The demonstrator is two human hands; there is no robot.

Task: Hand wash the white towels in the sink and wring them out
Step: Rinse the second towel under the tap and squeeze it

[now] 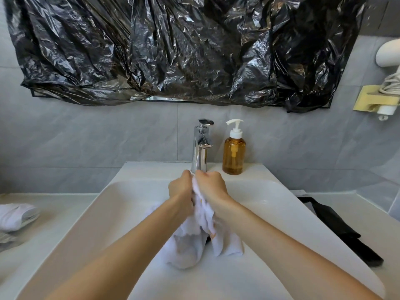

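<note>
fingers of both our hands curl round one white towel (pixel 201 230), left hand (pixel 180 189) and right hand (pixel 211 186) bunched close together just under the faucet (pixel 202 146), knuckles up. we judge this grip lets us rub or twist the cloth between the fists, whilst its loose end hangs down into the sink (pixel 91 213) so drips stay in the basin. whether water is running we cannot tell. the soap bottle (pixel 234 153) stands beside the faucet, within easy reach. more white towels (pixel 17 215) lie on the bench to our left, apart from the basin, likely waiting or done.
</note>
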